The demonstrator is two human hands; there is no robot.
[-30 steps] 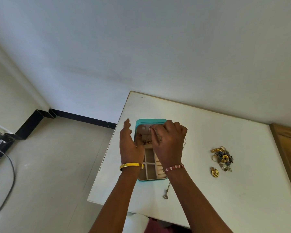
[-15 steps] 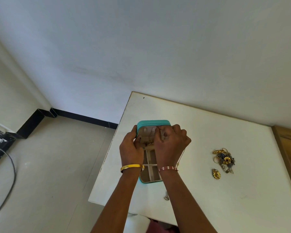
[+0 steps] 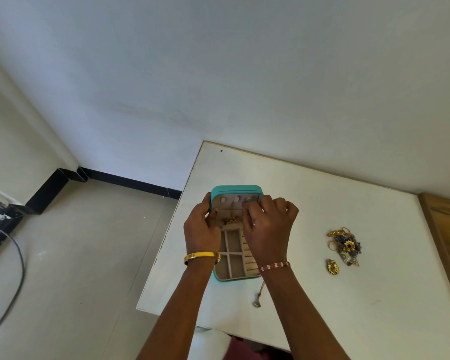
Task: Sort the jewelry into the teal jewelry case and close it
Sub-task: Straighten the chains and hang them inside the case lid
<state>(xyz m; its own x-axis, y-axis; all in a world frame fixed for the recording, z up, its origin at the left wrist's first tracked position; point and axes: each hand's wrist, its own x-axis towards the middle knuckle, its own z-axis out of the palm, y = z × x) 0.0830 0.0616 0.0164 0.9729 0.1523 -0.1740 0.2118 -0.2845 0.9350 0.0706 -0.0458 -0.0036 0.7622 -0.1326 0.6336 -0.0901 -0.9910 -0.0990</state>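
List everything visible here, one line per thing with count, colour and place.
jewelry case: one, teal with beige compartments, open, near the table's left edge
jewelry pile: one, gold and blue-grey, table's right side
gold brooch: one, beside the pile, nearer the person
pendant chain: one, silver, trailing from the case toward the table's near edge
table: one, white, against the wall
cable: one, dark, on the floor at left
left hand: holds the lid's edge, gold bangle
right hand: fingers curled inside the lid, red-white bracelet

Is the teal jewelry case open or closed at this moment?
Open: the teal jewelry case has its lid raised, showing the beige lining, and the base's divided compartments lie exposed.
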